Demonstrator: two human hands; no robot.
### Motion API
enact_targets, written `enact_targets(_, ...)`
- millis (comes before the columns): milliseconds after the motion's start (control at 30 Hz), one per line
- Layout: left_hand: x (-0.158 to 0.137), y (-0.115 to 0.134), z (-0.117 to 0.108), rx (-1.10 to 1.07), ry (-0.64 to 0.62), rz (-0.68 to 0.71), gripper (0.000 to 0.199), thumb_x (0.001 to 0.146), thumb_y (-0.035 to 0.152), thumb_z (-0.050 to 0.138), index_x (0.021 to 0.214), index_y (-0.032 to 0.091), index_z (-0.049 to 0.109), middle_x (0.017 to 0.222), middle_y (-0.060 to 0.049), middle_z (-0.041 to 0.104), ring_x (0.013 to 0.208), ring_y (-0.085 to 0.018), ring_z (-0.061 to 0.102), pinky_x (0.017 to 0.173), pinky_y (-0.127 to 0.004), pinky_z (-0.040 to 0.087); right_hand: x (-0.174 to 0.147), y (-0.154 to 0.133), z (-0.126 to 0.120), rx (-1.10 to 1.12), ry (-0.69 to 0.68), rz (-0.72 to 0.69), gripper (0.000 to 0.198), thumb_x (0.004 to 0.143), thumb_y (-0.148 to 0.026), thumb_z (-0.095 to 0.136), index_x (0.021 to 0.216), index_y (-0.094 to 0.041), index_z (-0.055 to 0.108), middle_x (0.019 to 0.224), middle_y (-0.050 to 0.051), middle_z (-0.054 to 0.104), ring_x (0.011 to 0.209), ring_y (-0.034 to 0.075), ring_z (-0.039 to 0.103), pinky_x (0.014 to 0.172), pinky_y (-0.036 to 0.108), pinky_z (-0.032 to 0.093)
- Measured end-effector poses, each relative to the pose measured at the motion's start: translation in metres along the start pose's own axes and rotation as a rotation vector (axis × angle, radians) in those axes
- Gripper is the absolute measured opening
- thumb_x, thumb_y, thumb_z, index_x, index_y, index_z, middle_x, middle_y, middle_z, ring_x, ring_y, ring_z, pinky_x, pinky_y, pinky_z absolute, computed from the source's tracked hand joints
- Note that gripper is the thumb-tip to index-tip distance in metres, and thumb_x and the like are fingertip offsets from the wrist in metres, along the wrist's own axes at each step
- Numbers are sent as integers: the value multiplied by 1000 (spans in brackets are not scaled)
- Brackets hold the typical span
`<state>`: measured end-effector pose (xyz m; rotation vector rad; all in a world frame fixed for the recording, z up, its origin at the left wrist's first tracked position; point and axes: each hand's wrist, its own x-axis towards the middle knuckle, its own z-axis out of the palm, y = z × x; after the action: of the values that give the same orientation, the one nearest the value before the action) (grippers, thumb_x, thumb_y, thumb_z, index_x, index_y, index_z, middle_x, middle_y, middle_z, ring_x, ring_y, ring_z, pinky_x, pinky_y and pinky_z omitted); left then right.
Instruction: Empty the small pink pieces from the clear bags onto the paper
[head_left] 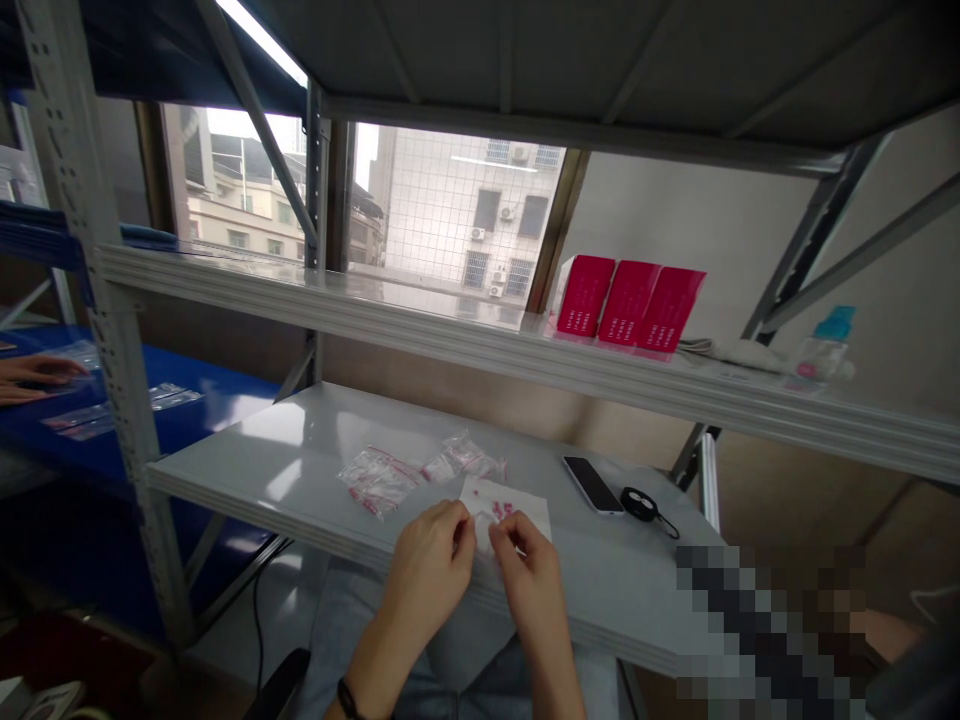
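Observation:
Close together at the front of the grey shelf, my left hand [442, 545] and my right hand [529, 560] each pinch with thumb and fingertips. Between them is a small clear plastic bag [484, 530], whose edges are hard to make out. Just beyond the fingers lies a white sheet [534, 508] with several small pink-red pieces [502, 509] on it. A pile of clear zip bags with red strips [381, 480] rests to the left. More crumpled clear bags [466, 455] lie behind the sheet.
Right of the sheet lie a phone [592, 485] and a round black object with a loop [639, 503]. The shelf above holds red boxes [628, 305] and a blue-topped bottle [823, 345]. A co-worker's hands [41, 375] are at a blue table [225, 385] on the left.

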<state>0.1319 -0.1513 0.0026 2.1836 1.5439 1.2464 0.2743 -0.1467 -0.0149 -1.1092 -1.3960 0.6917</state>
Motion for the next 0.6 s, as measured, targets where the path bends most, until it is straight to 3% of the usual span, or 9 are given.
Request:
enact_targets(133, -1, -1, -5, -12, -19, 31, 21, 92, 14, 45, 73, 21, 50, 75, -2, 59, 74, -20, 58, 66, -29, 37, -7, -13, -5, -205, -132, -242, 11, 91, -20, 51, 81, -21, 58, 78, -1, 55, 70, 16, 52, 62, 25, 40)
enact_targets(233, -2, -1, -7, -5, -30, 41, 21, 92, 13, 44, 74, 21, 52, 76, -3, 60, 75, -20, 59, 67, -29, 37, -10, -19, -8, -289, -243, -347, 25, 90, -11, 45, 83, -21, 67, 84, 2, 55, 77, 17, 55, 68, 26, 43)
enact_targets(433, -4, -2, -8, -50, -63, 24, 22, 93, 15, 46, 74, 21, 55, 75, -2, 61, 73, -19, 59, 66, -29, 38, -10, -20, -5, -452, -260, -227, 20, 84, -15, 56, 83, -23, 73, 83, 2, 58, 70, 17, 58, 65, 27, 42)
enact_targets(600, -5, -7, -6, 72, -90, 73, 23, 93, 15, 47, 74, 20, 59, 77, -4, 62, 78, -21, 61, 69, -30, 39, -11, -11, 3, -506, -185, -178, 23, 86, -16, 57, 71, -24, 73, 71, 3, 66, 64, 19, 61, 59, 28, 36)
